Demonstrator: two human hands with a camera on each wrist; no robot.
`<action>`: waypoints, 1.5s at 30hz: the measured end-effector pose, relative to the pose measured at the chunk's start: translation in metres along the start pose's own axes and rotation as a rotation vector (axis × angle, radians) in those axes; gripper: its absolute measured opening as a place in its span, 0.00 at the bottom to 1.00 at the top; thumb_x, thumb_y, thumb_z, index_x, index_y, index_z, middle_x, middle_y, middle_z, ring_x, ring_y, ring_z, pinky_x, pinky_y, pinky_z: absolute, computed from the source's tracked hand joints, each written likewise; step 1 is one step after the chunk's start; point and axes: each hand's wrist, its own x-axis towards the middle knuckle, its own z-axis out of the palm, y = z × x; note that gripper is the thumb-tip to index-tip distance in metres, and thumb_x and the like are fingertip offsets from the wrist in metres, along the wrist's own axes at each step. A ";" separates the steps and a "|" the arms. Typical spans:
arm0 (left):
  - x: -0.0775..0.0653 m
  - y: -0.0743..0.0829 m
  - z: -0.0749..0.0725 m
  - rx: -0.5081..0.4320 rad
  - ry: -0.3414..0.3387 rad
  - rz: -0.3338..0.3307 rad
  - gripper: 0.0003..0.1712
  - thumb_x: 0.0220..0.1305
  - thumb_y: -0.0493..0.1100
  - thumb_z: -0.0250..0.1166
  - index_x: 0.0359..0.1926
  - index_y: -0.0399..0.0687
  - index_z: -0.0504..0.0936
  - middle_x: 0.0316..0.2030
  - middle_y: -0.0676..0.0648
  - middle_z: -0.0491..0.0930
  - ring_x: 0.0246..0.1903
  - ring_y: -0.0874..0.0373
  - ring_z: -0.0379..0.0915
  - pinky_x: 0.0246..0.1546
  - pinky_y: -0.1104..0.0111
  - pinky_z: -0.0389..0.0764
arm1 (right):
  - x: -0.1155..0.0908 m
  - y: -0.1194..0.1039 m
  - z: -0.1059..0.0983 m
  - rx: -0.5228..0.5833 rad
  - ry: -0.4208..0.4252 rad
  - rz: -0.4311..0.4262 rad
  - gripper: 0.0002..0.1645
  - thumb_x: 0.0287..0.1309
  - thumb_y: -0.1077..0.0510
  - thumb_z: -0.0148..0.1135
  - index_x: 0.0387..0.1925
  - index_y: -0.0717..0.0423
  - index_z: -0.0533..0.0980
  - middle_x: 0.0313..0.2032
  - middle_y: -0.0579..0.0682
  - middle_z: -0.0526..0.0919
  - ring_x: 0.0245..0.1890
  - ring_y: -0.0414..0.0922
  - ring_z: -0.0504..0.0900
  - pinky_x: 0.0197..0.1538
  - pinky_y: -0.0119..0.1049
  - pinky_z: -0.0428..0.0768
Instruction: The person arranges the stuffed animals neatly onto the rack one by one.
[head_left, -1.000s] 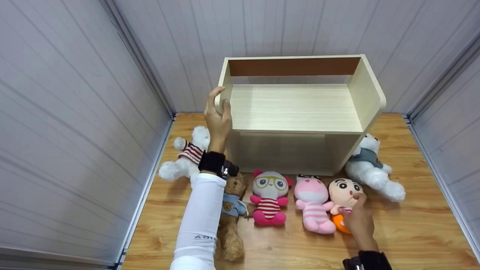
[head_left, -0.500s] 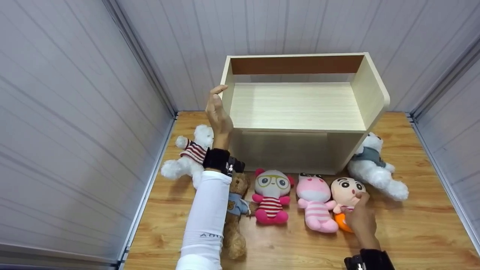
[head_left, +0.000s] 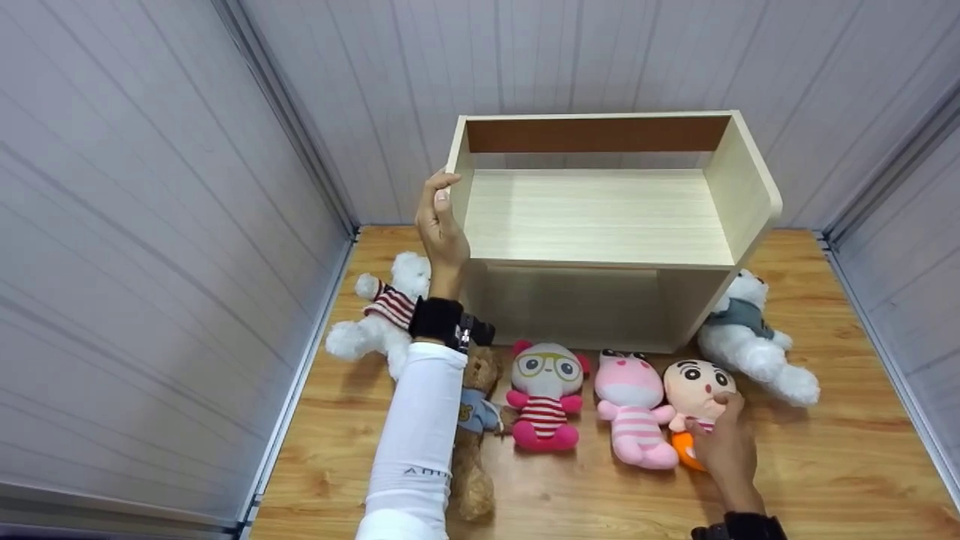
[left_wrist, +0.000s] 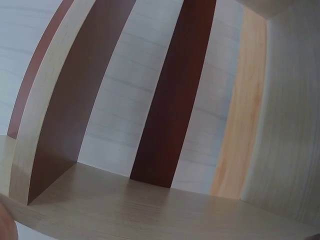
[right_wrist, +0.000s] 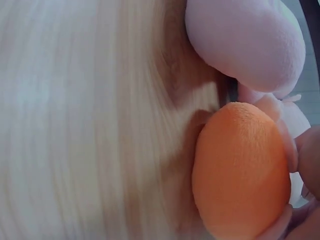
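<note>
My left hand [head_left: 444, 236] is at the front edge of the left side panel of a pale wooden shelf unit [head_left: 600, 214], with the index finger hooked over that edge. In the left wrist view a fingertip [left_wrist: 6, 225] shows beside the unit's edge [left_wrist: 100, 210]. My right hand [head_left: 726, 442] grips a plush doll [head_left: 694, 384] with a round face and thick brows, lying on its back on the floor. Its orange bottom [right_wrist: 242, 172] fills much of the right wrist view, fingers [right_wrist: 310, 160] round its side. The palm hides part of the doll's body.
Left of that doll lie a pink striped plush [head_left: 637, 427], a panda plush [head_left: 546, 409] with yellow glasses and a brown bear [head_left: 480, 420]. White bears flank the unit, one in stripes [head_left: 386, 307], one in a grey-green top [head_left: 742, 322]. Panelled walls [head_left: 150, 225] enclose the wooden floor [head_left: 570, 502].
My left thumb has moved off the panel's inner side and now points up by its front edge. The view has shifted slightly. My right hand stays on the plush doll.
</note>
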 end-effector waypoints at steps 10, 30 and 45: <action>-0.001 -0.007 0.001 -0.002 -0.001 0.009 0.25 0.71 0.47 0.43 0.47 0.36 0.82 0.49 0.35 0.83 0.61 0.44 0.76 0.68 0.61 0.70 | -0.007 0.003 -0.003 0.043 0.031 0.043 0.41 0.60 0.58 0.69 0.66 0.55 0.55 0.51 0.79 0.75 0.45 0.78 0.77 0.42 0.64 0.72; 0.001 0.014 0.002 -0.042 0.008 -0.009 0.21 0.70 0.35 0.43 0.47 0.24 0.79 0.48 0.26 0.80 0.59 0.33 0.74 0.67 0.65 0.68 | -0.016 -0.037 -0.037 0.170 0.216 -0.056 0.41 0.56 0.58 0.74 0.64 0.54 0.59 0.55 0.71 0.80 0.48 0.71 0.79 0.42 0.60 0.70; 0.001 0.035 0.004 -0.039 0.009 -0.004 0.21 0.66 0.34 0.43 0.45 0.23 0.79 0.47 0.28 0.81 0.59 0.32 0.73 0.67 0.64 0.68 | -0.012 -0.138 -0.099 0.384 0.376 -0.363 0.39 0.51 0.67 0.76 0.59 0.65 0.61 0.46 0.67 0.83 0.36 0.31 0.73 0.36 0.17 0.68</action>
